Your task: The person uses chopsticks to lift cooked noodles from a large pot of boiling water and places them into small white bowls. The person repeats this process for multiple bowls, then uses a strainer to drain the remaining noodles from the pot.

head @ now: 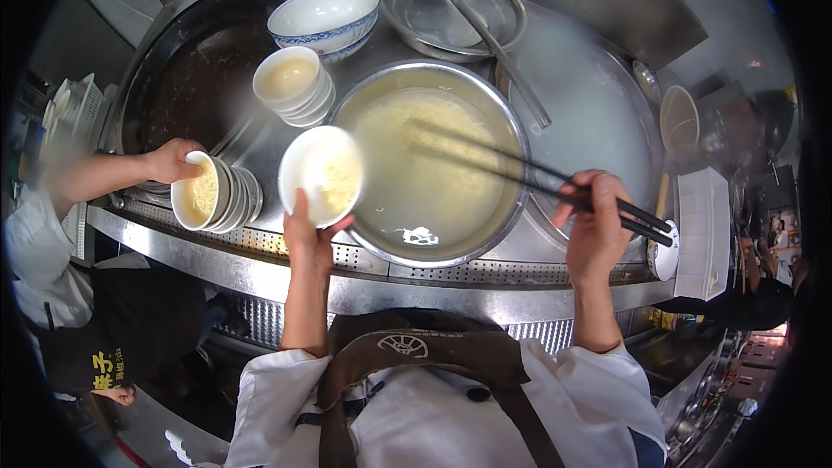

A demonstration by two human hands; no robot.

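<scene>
My left hand holds a white bowl with some pale noodles in it, at the left rim of a large steel basin. Noodles lie in cloudy liquid in the basin. My right hand grips a pair of long dark chopsticks, whose blurred tips are over or in the noodles. Behind the bowl stands a stack of white bowls, the top one with light liquid. To the left, a co-worker's hand touches the top bowl of a tilted stack; that bowl has noodles.
A blue-patterned bowl and a steel pan with a long-handled ladle stand at the back. A dark wok is at the left, a large vessel of cloudy liquid at the right, beside a white plastic container.
</scene>
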